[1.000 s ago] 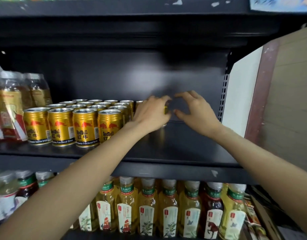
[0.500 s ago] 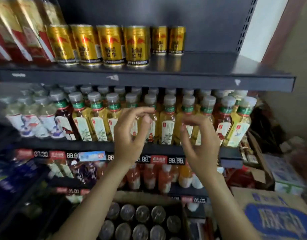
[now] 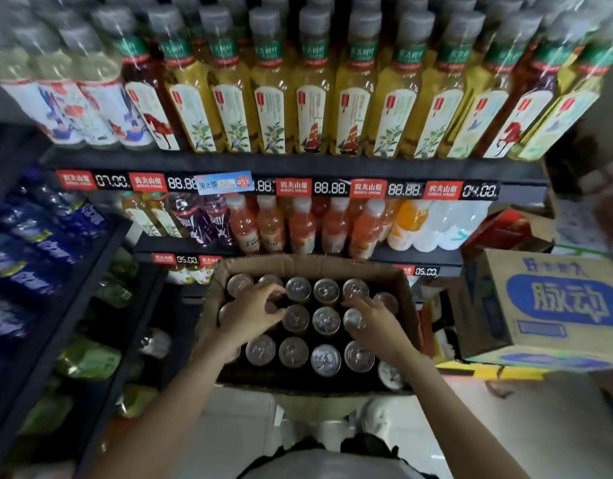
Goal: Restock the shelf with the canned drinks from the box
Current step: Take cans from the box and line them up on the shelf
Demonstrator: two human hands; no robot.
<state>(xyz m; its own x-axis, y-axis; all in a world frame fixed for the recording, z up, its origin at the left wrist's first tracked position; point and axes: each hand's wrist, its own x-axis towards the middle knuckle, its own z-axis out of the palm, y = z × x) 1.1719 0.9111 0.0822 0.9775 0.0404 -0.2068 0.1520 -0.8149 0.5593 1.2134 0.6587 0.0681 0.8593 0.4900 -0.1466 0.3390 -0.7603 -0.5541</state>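
Head view: both hands had dropped from the shelf of gold cans, now out of frame, to the cardboard box (image 3: 308, 262). Left hand (image 3: 251, 314) and right hand (image 3: 374, 321), grips half-open and empty, reached the canned drinks (image 3: 327, 321), signalling another pickup.

The open cardboard box (image 3: 308, 262) sits low before the shelves, cans (image 3: 326, 321) upright inside (lids up). Above the grips, a dark shelf (image 3: 298, 165) carries tea bottles (image 3: 274, 98).
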